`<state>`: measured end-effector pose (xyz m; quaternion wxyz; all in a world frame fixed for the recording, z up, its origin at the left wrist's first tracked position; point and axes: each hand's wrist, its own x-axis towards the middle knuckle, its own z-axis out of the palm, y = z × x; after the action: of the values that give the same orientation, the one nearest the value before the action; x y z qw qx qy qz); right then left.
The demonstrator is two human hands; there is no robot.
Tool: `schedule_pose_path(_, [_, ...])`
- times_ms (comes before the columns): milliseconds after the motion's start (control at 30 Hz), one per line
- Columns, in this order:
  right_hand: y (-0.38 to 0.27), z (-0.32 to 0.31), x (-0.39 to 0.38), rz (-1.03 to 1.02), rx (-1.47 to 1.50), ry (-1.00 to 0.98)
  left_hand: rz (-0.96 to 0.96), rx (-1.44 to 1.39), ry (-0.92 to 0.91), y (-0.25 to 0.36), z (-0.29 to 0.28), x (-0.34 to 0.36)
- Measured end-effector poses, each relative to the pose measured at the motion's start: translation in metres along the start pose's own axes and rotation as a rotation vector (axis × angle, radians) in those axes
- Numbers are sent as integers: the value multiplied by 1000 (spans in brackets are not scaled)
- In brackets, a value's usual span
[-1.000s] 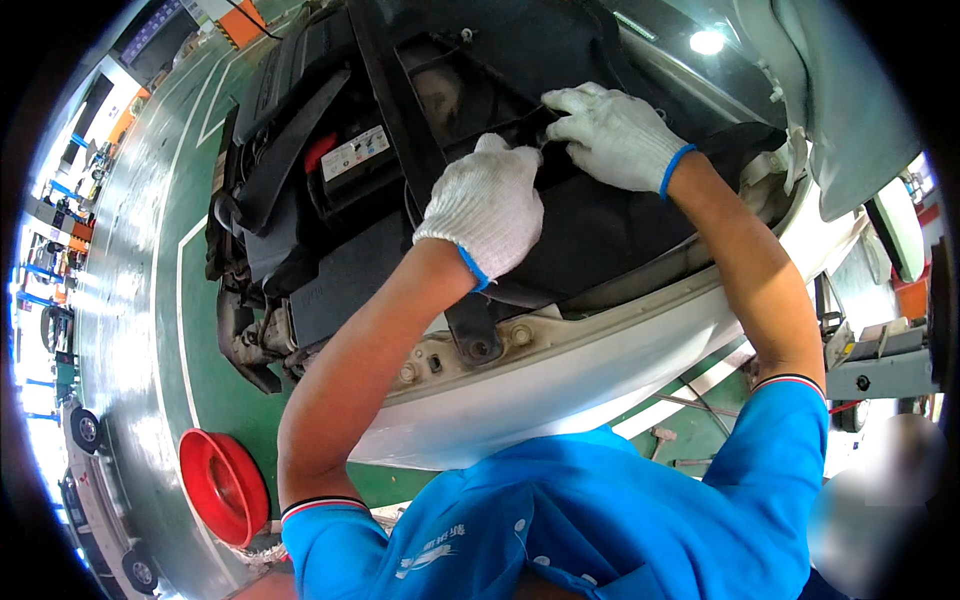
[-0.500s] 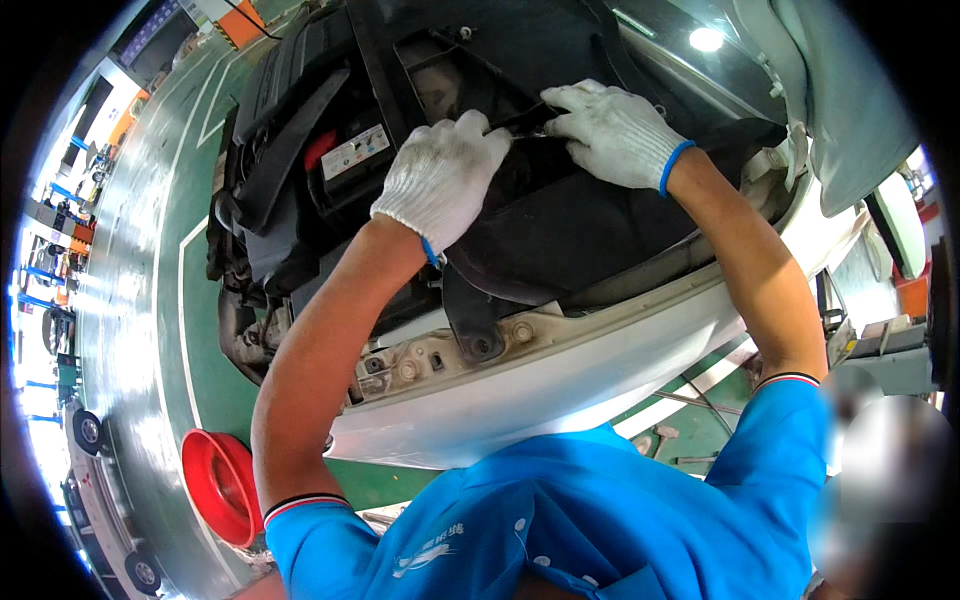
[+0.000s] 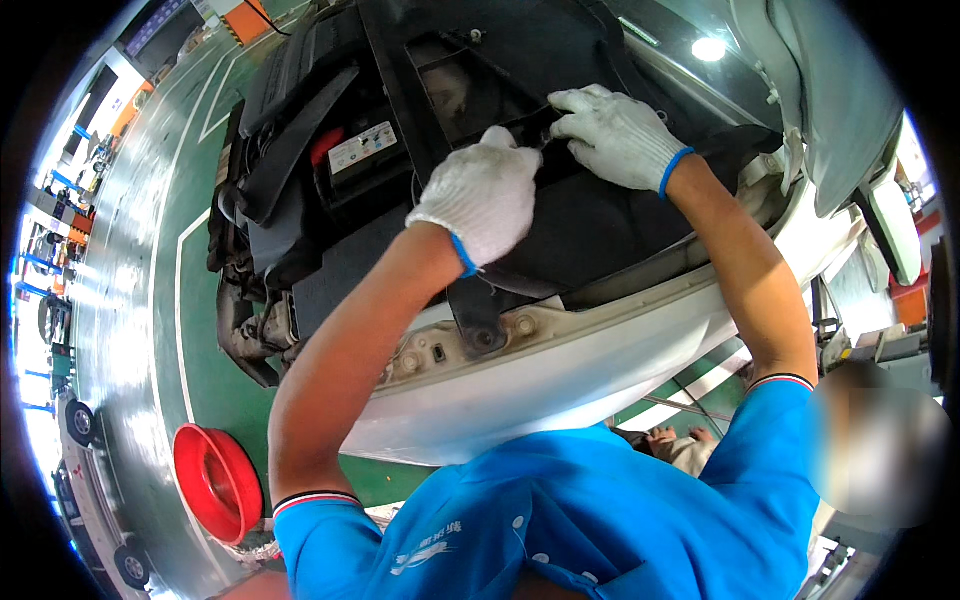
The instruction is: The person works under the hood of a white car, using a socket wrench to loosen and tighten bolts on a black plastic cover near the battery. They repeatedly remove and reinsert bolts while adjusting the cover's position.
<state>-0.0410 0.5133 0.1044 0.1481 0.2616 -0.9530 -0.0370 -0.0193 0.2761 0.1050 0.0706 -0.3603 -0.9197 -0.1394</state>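
Both my hands wear white knit gloves with blue cuffs and work over the black plastic trim [image 3: 600,230] in a white car's open engine bay. My left hand [image 3: 476,190] is closed, fingertips at a small, dark and metallic piece, too hidden to name. My right hand [image 3: 615,140] is just right of it, fingers curled at the same spot. A battery [image 3: 362,150] with a white label and red terminal cover sits left of my hands. A black strip [image 3: 390,70] runs beside it. The pale metal front panel [image 3: 525,325] lies below.
A red plastic basin [image 3: 218,480] stands on the green floor [image 3: 220,380] at the lower left. Another car [image 3: 90,500] is at the far left. A partly blurred person [image 3: 690,450] is low at the right. The car's white bumper [image 3: 540,400] curves before me.
My left hand shifted left and up, then back right and slightly down. My right hand stays almost in place. Part of another person has appeared below the bumper at the right.
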Motion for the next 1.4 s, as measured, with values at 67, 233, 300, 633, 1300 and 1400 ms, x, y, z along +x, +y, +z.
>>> schedule_pose_path(67, [1, 3, 0, -13, -15, 33, -57, -38, 9, 13, 2, 2])
schedule_pose_path(233, [2, 3, 1, -30, -7, 35, -140, -44, 24, 37, 2, 1])
schedule_pose_path(300, [3, 4, 3, -36, -14, 34, -123, -14, 59, 40, 6, 1])
schedule_pose_path(633, [-5, -7, 2, -12, -37, -24, 141, 205, 179, -26, -2, 0])
schedule_pose_path(1300, [1, -28, 9, -249, -174, 158, 127, 142, 147, -36, -1, 8])
schedule_pose_path(1400, [3, -19, 18, -164, -93, 123, 55, 193, 175, -24, 9, 14])
